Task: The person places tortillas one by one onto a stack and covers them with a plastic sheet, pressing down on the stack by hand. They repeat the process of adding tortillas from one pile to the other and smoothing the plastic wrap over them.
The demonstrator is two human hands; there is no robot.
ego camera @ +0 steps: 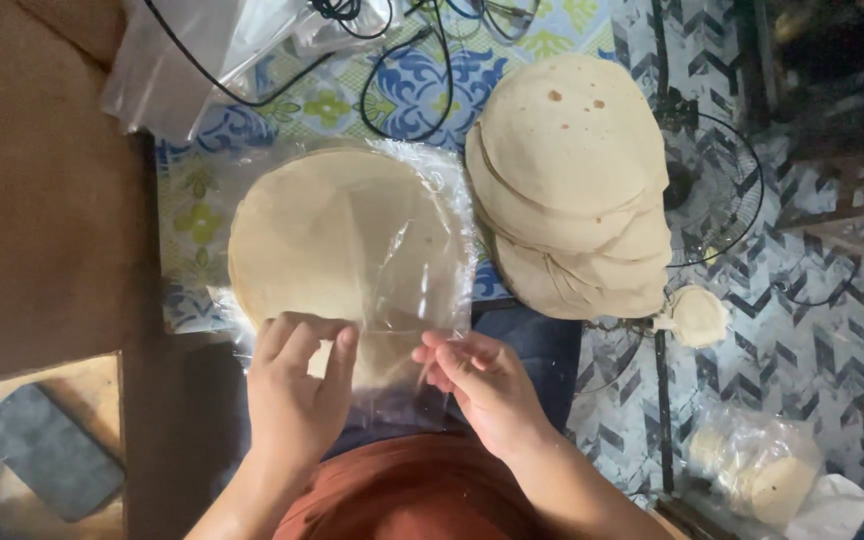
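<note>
Both my hands, left (297, 395) and right (487, 385), pinch the clear bag (407, 300) mouth; flatbreads (332, 235) inside, edges blurry.

Two hands (297, 400) (482, 385); three flatbread stacks (337, 240) (572, 180) (752, 470), maybe; one phone (47, 450); one fan (712, 190).

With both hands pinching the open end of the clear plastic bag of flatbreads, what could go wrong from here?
1. The thin clear plastic bag may tear where the left hand and right hand pinch and pull it.
2. The stack of round pale flatbreads inside the bag lies near the table edge; it may slide toward the lap.
3. The loose pile of round flatbreads leans unevenly and could slip if bumped.
</note>
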